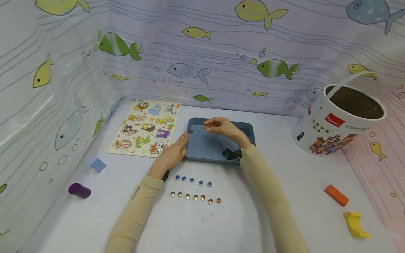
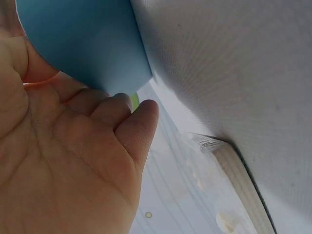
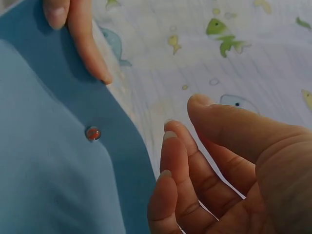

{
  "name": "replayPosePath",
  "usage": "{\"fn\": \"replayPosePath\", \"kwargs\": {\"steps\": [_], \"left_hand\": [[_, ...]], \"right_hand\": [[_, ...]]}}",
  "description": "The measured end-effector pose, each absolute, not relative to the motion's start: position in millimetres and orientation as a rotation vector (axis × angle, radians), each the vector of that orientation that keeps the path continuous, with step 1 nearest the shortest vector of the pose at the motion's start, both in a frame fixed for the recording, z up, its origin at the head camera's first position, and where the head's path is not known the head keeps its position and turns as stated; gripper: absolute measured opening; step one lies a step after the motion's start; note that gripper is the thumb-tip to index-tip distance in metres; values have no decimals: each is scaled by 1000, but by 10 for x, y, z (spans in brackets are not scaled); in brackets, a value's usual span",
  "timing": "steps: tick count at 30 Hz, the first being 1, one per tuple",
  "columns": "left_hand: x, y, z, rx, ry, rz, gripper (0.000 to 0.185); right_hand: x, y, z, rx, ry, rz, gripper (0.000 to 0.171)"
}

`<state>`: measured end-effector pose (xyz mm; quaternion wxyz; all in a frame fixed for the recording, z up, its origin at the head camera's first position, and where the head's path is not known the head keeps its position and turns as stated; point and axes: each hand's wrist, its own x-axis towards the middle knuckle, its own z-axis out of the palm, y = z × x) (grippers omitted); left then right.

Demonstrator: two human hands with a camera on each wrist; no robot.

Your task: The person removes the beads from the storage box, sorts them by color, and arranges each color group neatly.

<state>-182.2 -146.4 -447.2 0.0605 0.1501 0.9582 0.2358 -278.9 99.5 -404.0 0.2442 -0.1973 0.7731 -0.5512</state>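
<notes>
The blue-grey tray (image 1: 205,156) lies in the middle of the table. My left hand (image 1: 172,153) rests along its left side, fingers mostly straight against the wall and fingertips at the rim. Over the tray hovers my right hand (image 1: 223,128), its fingers loosely bent, with a gap between thumb and fingertips and nothing held. A small round red bead (image 3: 93,133) sits inside the tray by the left wall. More small beads (image 1: 245,131) lie at the tray's right end, partly hidden behind the right wrist.
In front of the tray are a row of blue beads (image 1: 192,180) and a row of amber beads (image 1: 195,197). An animal puzzle board (image 1: 142,128) lies left. Blocks in blue (image 1: 97,164), purple (image 1: 79,190), orange (image 1: 336,195) and yellow (image 1: 355,225) flank them. A white bucket (image 1: 335,123) stands right.
</notes>
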Motion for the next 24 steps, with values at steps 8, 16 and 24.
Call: {"fn": "replayPosePath", "kwargs": {"steps": [8,16,24], "left_hand": [[-1819,-1467,-4458,438,2899,732,56],[-1817,-1467,-4453,446,2884,739,57],[-1813,-1470,-4449,454,2866,763,57]], "right_hand": [[-3021,704,-4220,-428,2085,-1534,45],[-3076,459,-4415,-301,2133,-1574,41],[-3043,204,-4547,-230,2338,-1486,30]]}}
